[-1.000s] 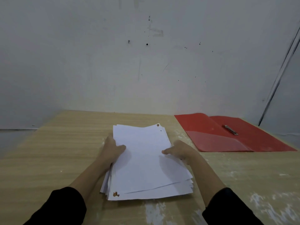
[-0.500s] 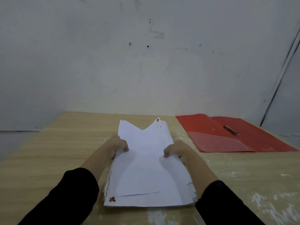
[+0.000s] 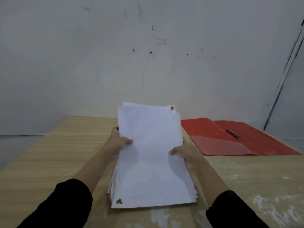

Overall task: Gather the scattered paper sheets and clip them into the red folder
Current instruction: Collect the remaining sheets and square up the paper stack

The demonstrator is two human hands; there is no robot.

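A stack of white paper sheets is tilted up off the wooden table, its far edge raised toward the wall and its near edge low by the table. My left hand grips the stack's left side, thumb on top. My right hand grips its right side the same way. The sheets are roughly aligned, with stains at two corners. The red folder lies open and flat at the right back of the table, a metal clip along its middle fold.
The wooden table runs back to a white wall. White scuff marks spot the table's near right part. Black sleeves cover both forearms at the bottom of the view.
The stack lay flat with both hands at its sides. Both hands then took hold of it and raised its far edge, so it now stands tilted upward and more squared.
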